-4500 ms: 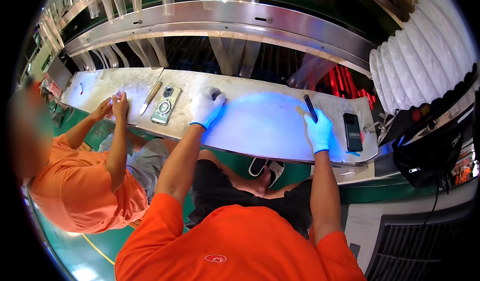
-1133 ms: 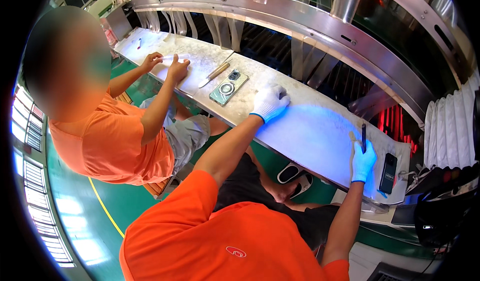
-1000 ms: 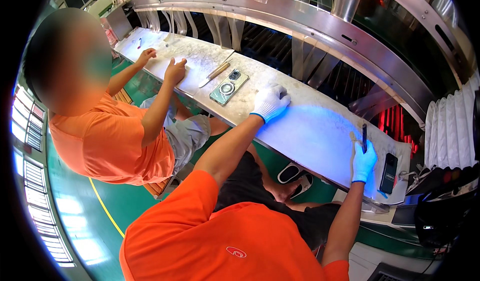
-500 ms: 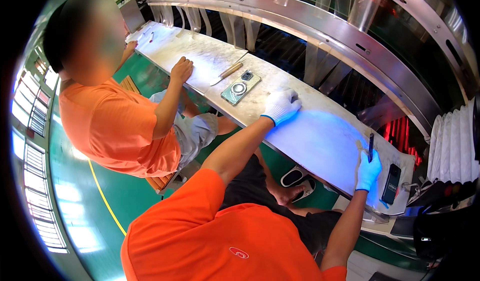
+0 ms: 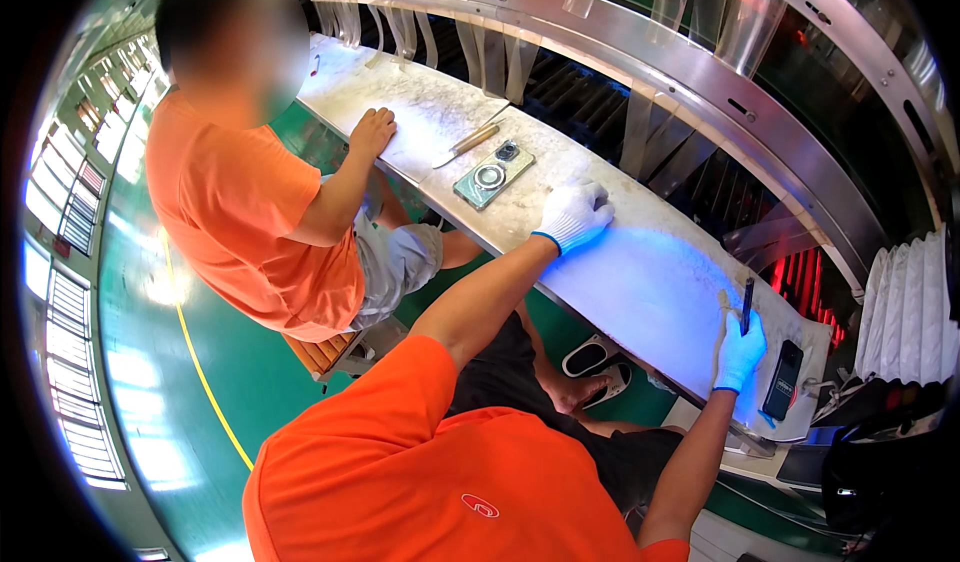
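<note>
The person wears a bright orange-red T-shirt (image 5: 380, 472) with short sleeves (image 5: 405, 387), plain but for a small oval emblem (image 5: 480, 505) in red with a white outline. On the far side of the shirt's hem come loose, dark shorts (image 5: 605, 459). The left hand (image 5: 576, 212) wears a white knitted glove (image 5: 570, 226) with a ribbed wrist and blue cuff edge, and the right hand (image 5: 741, 348) wears a similar glove (image 5: 737, 364), tinted pale blue by the light.
</note>
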`<state>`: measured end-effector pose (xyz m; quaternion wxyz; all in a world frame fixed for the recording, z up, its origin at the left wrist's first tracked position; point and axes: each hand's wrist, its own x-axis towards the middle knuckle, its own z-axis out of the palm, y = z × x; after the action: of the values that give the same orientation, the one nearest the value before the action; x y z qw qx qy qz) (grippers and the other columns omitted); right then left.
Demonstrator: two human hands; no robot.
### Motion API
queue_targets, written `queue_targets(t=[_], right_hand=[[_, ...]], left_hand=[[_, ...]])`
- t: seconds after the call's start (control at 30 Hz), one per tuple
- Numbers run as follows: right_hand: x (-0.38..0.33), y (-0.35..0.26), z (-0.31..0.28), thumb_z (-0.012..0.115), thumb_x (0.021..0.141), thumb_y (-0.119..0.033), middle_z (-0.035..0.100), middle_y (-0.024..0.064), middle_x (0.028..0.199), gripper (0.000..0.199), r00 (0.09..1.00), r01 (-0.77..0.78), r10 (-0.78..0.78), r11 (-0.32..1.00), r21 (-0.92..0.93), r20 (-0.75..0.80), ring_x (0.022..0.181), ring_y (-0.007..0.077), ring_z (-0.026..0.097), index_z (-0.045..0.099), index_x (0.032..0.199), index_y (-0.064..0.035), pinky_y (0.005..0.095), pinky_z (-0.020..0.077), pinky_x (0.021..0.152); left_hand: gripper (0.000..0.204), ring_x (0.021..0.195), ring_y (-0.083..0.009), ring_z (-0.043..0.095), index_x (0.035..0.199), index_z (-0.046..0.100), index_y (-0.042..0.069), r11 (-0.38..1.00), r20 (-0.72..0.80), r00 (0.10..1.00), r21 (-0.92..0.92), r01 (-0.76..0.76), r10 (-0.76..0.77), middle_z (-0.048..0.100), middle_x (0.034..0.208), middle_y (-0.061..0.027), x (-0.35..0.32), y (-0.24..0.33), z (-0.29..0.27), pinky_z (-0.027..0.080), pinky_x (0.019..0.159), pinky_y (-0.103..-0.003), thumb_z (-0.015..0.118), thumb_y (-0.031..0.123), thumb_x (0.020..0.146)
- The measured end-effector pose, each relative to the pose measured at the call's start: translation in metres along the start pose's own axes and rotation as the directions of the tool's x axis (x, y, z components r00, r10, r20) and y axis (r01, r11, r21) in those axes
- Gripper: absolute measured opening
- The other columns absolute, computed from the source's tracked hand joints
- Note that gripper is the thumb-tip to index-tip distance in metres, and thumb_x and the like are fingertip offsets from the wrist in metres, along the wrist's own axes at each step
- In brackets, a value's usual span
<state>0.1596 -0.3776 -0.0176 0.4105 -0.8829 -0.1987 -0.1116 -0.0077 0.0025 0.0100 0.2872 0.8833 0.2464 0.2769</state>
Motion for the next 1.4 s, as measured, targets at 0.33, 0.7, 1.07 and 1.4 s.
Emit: queue_targets(t=[0.33,0.7,1.07,1.4], right_hand=[[0.0,0.0,0.001,0.078,0.094,-0.017,0.074,0.0121,0.092,0.028,1.0,-0.005,0.005,1.0,0.0,0.003,0.082,0.0197,0.068,0.073,0.115,-0.0007,0.0377,0.0547,0.08],[0.0,0.001,0.002,0.078,0.093,-0.017,0.075,0.0113,0.092,0.025,1.0,0.017,-0.017,0.999,0.034,-0.008,0.082,0.0188,0.067,0.074,0.112,-0.0002,0.0372,0.0542,0.079],[0.001,-0.001,0.001,0.077,0.095,-0.019,0.074,0.0138,0.093,0.027,1.0,0.031,-0.031,1.0,-0.001,0.004,0.084,0.0207,0.069,0.074,0.113,-0.0003,0.0385,0.0542,0.08],[0.003,0.0,0.003,0.079,0.092,-0.02,0.074,0.0137,0.091,0.031,1.0,-0.022,0.024,0.997,-0.079,0.017,0.082,0.0189,0.066,0.073,0.115,-0.0012,0.0385,0.0539,0.079]], left_hand=[[0.026,0.099,-0.0345,0.072,0.095,0.078,0.007,1.0,-0.013,1.0,-0.013,-0.018,0.018,0.076,0.101,-0.0137,0.0,-0.002,0.0,0.057,0.09,-0.044,0.072,0.031,0.087],[0.025,0.098,-0.0342,0.072,0.093,0.077,0.005,1.0,-0.012,1.0,-0.017,-0.009,0.009,0.075,0.099,-0.0138,0.002,-0.004,0.002,0.057,0.089,-0.044,0.072,0.029,0.086],[0.024,0.099,-0.0345,0.072,0.093,0.078,0.006,0.999,-0.041,0.999,-0.021,-0.026,0.025,0.075,0.099,-0.0139,0.002,-0.006,0.003,0.057,0.09,-0.044,0.072,0.029,0.087],[0.027,0.098,-0.035,0.073,0.097,0.08,0.007,1.0,-0.026,1.0,-0.01,0.015,-0.015,0.077,0.101,-0.0156,0.003,-0.008,0.007,0.057,0.092,-0.045,0.072,0.031,0.086]])
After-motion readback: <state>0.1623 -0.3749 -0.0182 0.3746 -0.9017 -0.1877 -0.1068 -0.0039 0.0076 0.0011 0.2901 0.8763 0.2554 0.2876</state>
